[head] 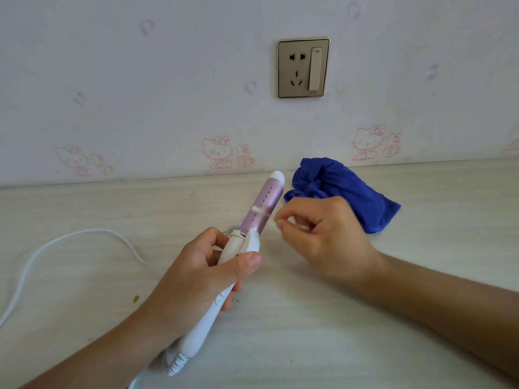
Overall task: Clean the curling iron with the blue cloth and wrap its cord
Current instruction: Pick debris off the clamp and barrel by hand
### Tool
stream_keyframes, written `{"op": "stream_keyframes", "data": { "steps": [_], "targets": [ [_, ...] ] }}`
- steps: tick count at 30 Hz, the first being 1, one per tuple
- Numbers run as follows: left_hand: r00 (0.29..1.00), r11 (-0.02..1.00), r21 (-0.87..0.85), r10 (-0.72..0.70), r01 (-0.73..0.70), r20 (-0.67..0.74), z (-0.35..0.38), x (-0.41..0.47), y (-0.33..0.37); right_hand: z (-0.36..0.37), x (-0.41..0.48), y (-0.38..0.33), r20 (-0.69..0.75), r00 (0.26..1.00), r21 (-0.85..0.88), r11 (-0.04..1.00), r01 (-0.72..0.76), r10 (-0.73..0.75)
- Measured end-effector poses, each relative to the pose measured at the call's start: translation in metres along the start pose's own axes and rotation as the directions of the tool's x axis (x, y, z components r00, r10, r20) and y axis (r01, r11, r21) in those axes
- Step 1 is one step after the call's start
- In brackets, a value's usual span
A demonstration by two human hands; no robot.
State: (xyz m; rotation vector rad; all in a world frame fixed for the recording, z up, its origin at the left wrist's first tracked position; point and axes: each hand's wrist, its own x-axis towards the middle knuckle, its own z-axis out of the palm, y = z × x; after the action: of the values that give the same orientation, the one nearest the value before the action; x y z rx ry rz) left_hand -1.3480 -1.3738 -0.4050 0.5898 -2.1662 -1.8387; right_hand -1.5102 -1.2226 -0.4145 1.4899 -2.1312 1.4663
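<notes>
My left hand (pixel 196 273) grips the white handle of the curling iron (pixel 261 209), whose pink barrel points up and away toward the wall. Its white cord (pixel 56 242) loops across the table on the left and runs off the left edge. My right hand (pixel 323 234) hovers just right of the barrel with fingers curled and thumb against fingertips; I see nothing in it. The crumpled blue cloth (pixel 345 189) lies on the table behind my right hand, apart from it.
The light wooden table (pixel 309 318) meets a papered wall at the back. A wall socket with a switch (pixel 303 67) sits above the cloth. Small crumbs and a brown spot (pixel 136 298) dot the table surface.
</notes>
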Motion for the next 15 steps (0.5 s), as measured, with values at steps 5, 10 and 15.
{"op": "stream_keyframes", "data": {
  "steps": [5,10,15],
  "targets": [
    [1.000,1.000,-0.003,-0.002,0.002,0.012,0.000,-0.001,0.000,-0.012,0.016,0.012,-0.084,0.990,0.021,0.993,-0.116,0.117],
    [1.000,1.000,0.006,-0.006,0.006,0.018,0.000,-0.001,0.003,-0.004,0.002,-0.004,0.011,0.999,-0.066,0.997,0.036,-0.035],
    [0.999,1.000,0.001,-0.008,0.008,0.048,-0.001,-0.004,0.006,-0.013,0.014,0.006,-0.043,0.999,-0.071,0.997,-0.008,0.004]
  ]
}}
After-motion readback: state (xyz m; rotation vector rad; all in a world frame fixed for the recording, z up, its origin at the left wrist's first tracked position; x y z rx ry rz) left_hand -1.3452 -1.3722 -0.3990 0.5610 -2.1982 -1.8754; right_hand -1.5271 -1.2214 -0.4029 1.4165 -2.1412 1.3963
